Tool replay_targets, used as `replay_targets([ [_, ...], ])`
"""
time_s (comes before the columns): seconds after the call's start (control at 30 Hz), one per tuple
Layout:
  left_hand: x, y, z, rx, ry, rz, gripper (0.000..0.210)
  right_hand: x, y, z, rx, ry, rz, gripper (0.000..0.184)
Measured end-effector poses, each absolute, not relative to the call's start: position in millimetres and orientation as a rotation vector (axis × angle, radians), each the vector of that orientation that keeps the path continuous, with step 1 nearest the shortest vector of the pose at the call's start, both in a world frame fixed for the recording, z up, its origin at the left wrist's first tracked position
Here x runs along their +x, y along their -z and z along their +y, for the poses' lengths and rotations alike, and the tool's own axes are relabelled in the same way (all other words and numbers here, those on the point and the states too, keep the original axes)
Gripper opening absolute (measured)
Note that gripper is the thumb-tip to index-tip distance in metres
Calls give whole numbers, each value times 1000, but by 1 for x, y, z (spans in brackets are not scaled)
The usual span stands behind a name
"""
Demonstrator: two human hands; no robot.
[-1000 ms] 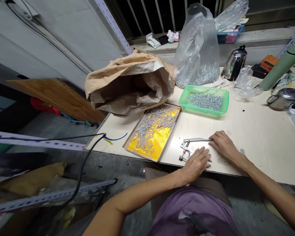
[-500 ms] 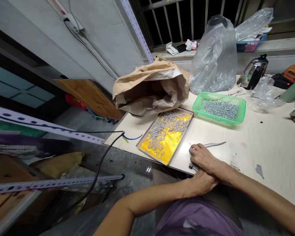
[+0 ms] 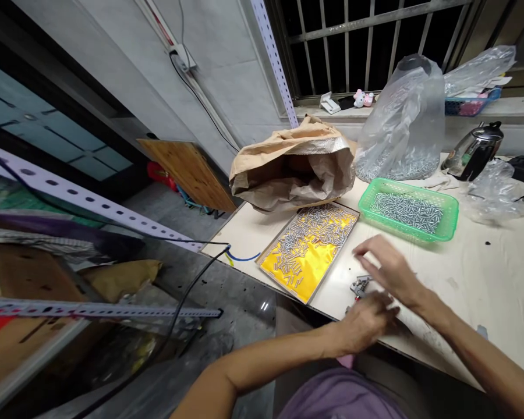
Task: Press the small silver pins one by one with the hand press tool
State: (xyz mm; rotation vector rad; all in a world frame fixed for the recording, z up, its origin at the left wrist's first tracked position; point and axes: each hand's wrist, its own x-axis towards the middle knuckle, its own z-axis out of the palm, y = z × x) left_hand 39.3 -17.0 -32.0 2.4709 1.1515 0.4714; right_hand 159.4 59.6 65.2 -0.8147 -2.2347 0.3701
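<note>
My left hand [image 3: 367,323] is closed low at the table's front edge, its fingers curled; what they hold is hidden. Just beyond its knuckles a small metal device [image 3: 358,285] with a bit of red shows on the tabletop, partly covered by the hand. My right hand [image 3: 388,269] is raised above and to the right of it, slightly blurred, with thumb and forefinger apart and nothing seen between them. To the left lies a shallow tray [image 3: 308,278] with a yellow bottom, strewn with small metal pins. A green plastic basket [image 3: 452,224] farther back holds many similar metal pieces.
An open brown paper sack [image 3: 257,195] lies behind the tray. A clear plastic bag [image 3: 397,128] of metal pieces stands by the window, with a kettle [image 3: 478,148] to its right. A black cable [image 3: 187,279] hangs past the table's left corner.
My right hand has lifted off the left wrist area and its fingers have spread. The metal device shows more. My view has shifted, so the table's things sit lower and farther right.
</note>
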Motion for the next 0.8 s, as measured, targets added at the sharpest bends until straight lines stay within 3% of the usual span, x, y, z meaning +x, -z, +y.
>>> replay_targets([
  [0.13, -14, 15, 33, 2490, -670, 1543, 24, 199, -95, 100, -1196, 56, -2126, 24],
  [0.23, -51, 9, 68, 2393, -551, 1796, 17, 215, -92, 98, -1321, 168, -2091, 31],
  [0.63, -72, 12, 94, 2380, -13, 1851, 18, 225, -10, -24, -1273, -393, -2294, 26],
  [0.8, -62, -7, 82, 2319, -153, 1829, 22, 232, -1, -45, -1319, -405, -2273, 25],
])
